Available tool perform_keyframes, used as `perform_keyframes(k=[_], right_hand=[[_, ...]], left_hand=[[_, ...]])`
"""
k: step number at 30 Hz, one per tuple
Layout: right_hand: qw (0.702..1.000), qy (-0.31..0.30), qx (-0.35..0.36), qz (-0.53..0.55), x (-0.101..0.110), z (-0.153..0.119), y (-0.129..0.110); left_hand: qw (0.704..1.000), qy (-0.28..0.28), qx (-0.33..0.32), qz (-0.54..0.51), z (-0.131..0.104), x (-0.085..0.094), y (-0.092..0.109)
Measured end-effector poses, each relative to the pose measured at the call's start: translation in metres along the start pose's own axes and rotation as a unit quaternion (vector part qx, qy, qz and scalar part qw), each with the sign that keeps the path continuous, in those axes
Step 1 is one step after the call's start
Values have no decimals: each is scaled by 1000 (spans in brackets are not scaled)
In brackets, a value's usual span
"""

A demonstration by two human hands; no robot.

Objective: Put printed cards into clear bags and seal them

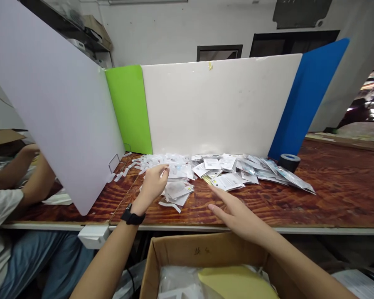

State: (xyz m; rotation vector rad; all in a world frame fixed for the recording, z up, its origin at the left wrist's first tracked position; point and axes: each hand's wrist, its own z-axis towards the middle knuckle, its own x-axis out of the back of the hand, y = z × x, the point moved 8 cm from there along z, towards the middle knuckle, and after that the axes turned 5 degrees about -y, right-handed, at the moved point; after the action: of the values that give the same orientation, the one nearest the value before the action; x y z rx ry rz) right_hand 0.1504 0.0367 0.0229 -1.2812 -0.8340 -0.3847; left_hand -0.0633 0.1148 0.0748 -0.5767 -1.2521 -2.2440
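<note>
Curling the left hand (155, 181) beside the left edge of the clear bags (178, 189), too hidden to tell any grip; pointing the open right hand (235, 212) far-left, near-side of the printed packets (229, 181).

Both bare forearms are stretched forward. The left hand (156, 180) is raised with its fingers curled and thumb drawn close to them, and a dark band (133, 214) is worn on that wrist. The right hand (232, 209) is held open, thumb and fingers spread apart.
</note>
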Motion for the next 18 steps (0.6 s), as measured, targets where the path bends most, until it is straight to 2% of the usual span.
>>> perform_keyframes(k=[3, 5, 7, 9, 11, 14, 15, 16, 18], right_hand=[[988, 108, 108, -12, 14, -6, -21], [970, 145, 194, -25, 17, -16, -37], [958, 143, 246, -35, 14, -26, -48], [952, 151, 264, -22, 15, -37, -52], [945, 177, 276, 15, 21, -47, -54], [937, 238, 250, 56, 35, -55, -50], [936, 256, 233, 63, 40, -56, -48], [936, 268, 219, 69, 43, -56, -46], [936, 267, 212, 88, 46, -54, -44]], left_hand=[[998, -25, -19, -46, -11, 5, 41], [991, -88, -15, -101, -20, 1, 66], [965, -172, 14, -199, -31, -10, 83], [927, -213, 51, -306, -40, -18, 92], [880, -208, 75, -420, -48, -25, 95], [796, -201, 46, -569, -56, -37, 101], [778, -206, 32, -593, -58, -43, 104], [770, -206, 23, -604, -60, -48, 105], [776, -185, 35, -602, -63, -58, 102]])
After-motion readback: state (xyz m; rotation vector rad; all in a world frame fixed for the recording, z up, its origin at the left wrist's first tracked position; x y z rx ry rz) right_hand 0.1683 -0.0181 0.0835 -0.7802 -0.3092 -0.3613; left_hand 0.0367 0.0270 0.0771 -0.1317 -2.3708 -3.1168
